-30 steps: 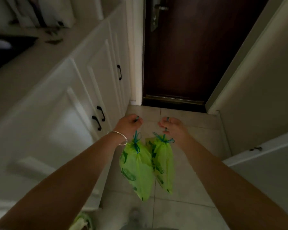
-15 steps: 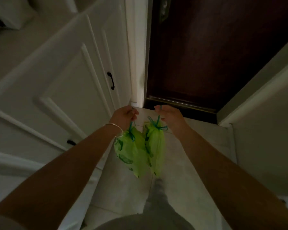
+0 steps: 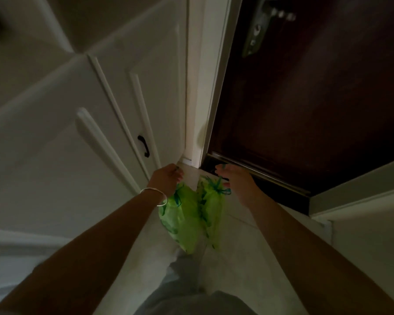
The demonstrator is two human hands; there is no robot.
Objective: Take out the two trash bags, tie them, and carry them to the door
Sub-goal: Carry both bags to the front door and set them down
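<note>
Two small green trash bags hang side by side above the tiled floor, each tied at the neck with a blue drawstring. My left hand (image 3: 167, 178), with a silver bangle on the wrist, grips the drawstring of the left bag (image 3: 180, 221). The right bag (image 3: 210, 210) hangs from its drawstring, which my right hand (image 3: 236, 180) pinches. Both bags hang close to the threshold of the dark brown door (image 3: 305, 105), which is closed.
White cabinet doors (image 3: 89, 133) with a black handle (image 3: 143, 146) line the left side. A metal door handle (image 3: 257, 26) sits high on the door. A white wall (image 3: 369, 223) closes in the right. My grey trouser leg (image 3: 182, 283) is below the bags.
I have walked closer to the door; it and the cabinet now fill more of the view. The bags stay in both hands and now hang near the threshold.
</note>
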